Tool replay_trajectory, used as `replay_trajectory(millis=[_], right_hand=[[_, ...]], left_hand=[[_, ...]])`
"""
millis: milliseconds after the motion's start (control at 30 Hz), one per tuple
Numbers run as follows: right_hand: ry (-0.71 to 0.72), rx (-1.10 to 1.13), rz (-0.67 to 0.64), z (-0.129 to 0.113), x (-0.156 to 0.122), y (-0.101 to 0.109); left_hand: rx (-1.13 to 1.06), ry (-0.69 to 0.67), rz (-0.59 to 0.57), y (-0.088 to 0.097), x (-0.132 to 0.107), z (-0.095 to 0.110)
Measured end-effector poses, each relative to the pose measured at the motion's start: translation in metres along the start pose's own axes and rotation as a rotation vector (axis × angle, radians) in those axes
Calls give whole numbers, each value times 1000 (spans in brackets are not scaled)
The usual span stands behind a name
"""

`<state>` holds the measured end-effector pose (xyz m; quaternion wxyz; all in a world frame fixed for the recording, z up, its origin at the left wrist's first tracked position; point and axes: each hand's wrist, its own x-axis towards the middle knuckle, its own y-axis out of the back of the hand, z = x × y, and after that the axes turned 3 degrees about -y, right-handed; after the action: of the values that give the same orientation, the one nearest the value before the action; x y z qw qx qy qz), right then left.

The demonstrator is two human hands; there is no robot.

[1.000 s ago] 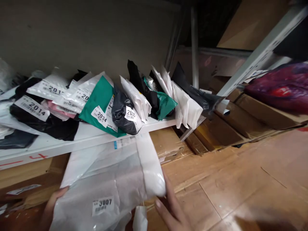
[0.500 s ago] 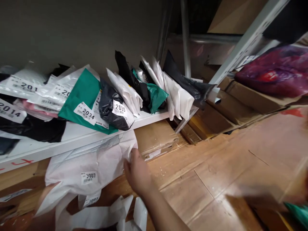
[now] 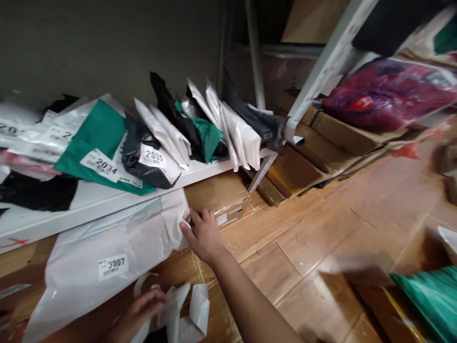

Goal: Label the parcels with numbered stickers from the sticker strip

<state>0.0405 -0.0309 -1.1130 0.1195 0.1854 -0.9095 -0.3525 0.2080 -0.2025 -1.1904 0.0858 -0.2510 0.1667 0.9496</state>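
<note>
A large white mailer bag (image 3: 143, 238) labelled 3007 stretches slantwise below the shelf edge. My right hand (image 3: 205, 236) pinches its right-hand end between thumb and fingers. Lower down, my left hand (image 3: 148, 305) is slightly blurred, its fingers loosely bent and apart, with nothing visible in them. It is beside folded white sheets or bags (image 3: 196, 309); whether it touches them I cannot tell. The 3007 label (image 3: 113, 267) faces up on the lower part of the bag.
On the white shelf (image 3: 107, 209) lie several parcels, including a green one (image 3: 96, 138) marked 2034 and a dark one (image 3: 143, 157) marked 2035. White parcels (image 3: 243, 133) lean farther right. A cardboard box (image 3: 217, 195) sits under the shelf; a green bag (image 3: 428, 295) is lower right.
The view has shifted right. My left hand has come off the left end of the white bag and moved right and down. The 3003 label below is out of sight. My right hand still grips the bag.
</note>
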Motion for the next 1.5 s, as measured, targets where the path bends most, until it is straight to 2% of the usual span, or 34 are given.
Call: replay_trajectory(millis=[67,100,133,167,233,333,400,500,567,633,733,867,1000,1067,1133,1233,1367,1500], right_hand=[[74,28,-36,17,-21,13],[136,78,-86,28,-35,21],[207,154,-179,38,-51,30],[262,253,-272,48,-67,40],[290,422,-376,59,-97,61],[169,658,-361,52,-121,102],[-50,837,-326,35,-124,139],[-370,1118,-229,-3,-124,207],[-451,1208,-115,-36,-125,259],[-488,1239,-31,-75,-130,314],[-513,1281,58,-142,-144,398],[-491,1345,254,-232,-178,508],[-490,1382,467,-320,-231,600],[-470,1402,576,-360,-258,632],[-453,1404,679,-391,-281,655],[-417,1355,807,-419,-302,680],[-359,1276,755,-418,-298,709],[-317,1216,779,-386,-266,741]], left_hand=[[-73,31,-237,-12,11,29],[-90,40,-388,-17,15,52],[-52,-1,-470,-22,17,78],[-59,-32,-537,-26,19,107],[-51,-140,-667,-32,19,167],[-73,-297,-792,-34,16,250],[-37,-358,-746,-29,10,300],[125,-506,-439,-14,-6,372],[211,-556,-243,-4,-22,418],[258,-532,-141,2,-42,462],[336,-532,-131,1,-82,530],[437,-768,-229,-19,-152,638],[349,-981,-87,-45,-232,746],[317,-1070,-29,-58,-267,788],[285,-1131,-8,-71,-294,822],[217,-1132,-49,-93,-317,862],[92,-1072,-78,-125,-315,909],[-69,-998,-160,-160,-278,954]])
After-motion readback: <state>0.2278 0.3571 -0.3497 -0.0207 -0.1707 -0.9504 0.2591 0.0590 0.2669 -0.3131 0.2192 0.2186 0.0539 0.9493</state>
